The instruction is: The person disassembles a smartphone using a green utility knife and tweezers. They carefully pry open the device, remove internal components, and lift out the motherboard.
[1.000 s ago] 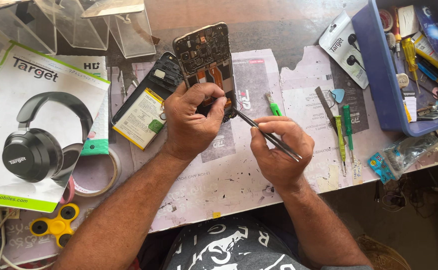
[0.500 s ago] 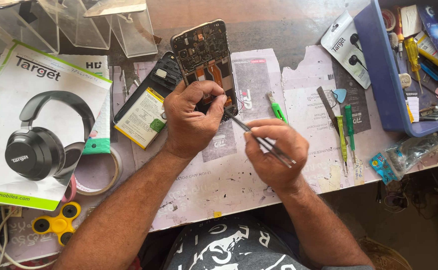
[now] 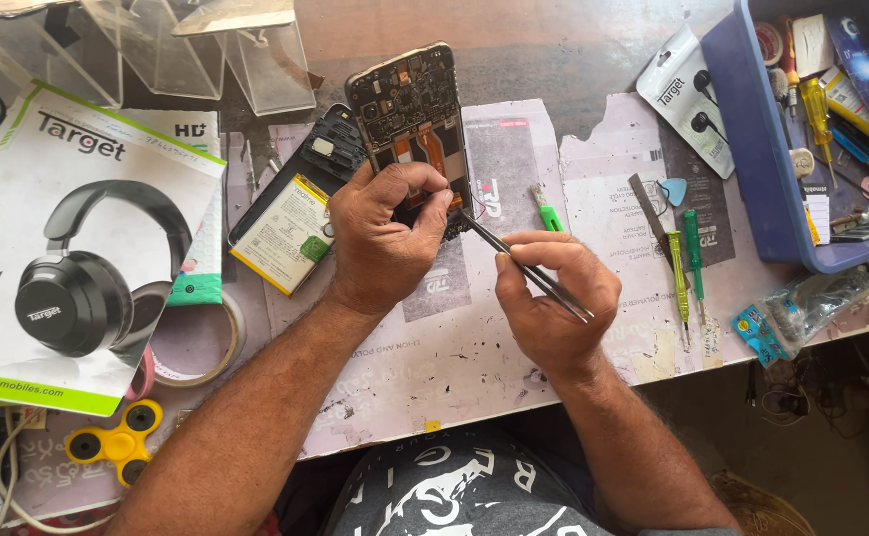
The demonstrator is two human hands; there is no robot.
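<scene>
An opened phone lies back-up on the worktop with its circuit board and orange flex cables exposed. My left hand grips its lower end, fingers curled over the bottom edge. My right hand pinches a pair of thin metal tweezers, and their tips reach the phone's lower right corner beside my left fingers. The phone's lower part is hidden under my left hand.
A phone battery and black back cover lie left of the phone. A headphone box, tape rolls and a yellow spinner sit at left. Screwdrivers and a blue tool tray are right.
The right hand has moved the tweezers slightly up and left, bringing their tips to the phone's lower corner. The left hand keeps its hold on the phone.
</scene>
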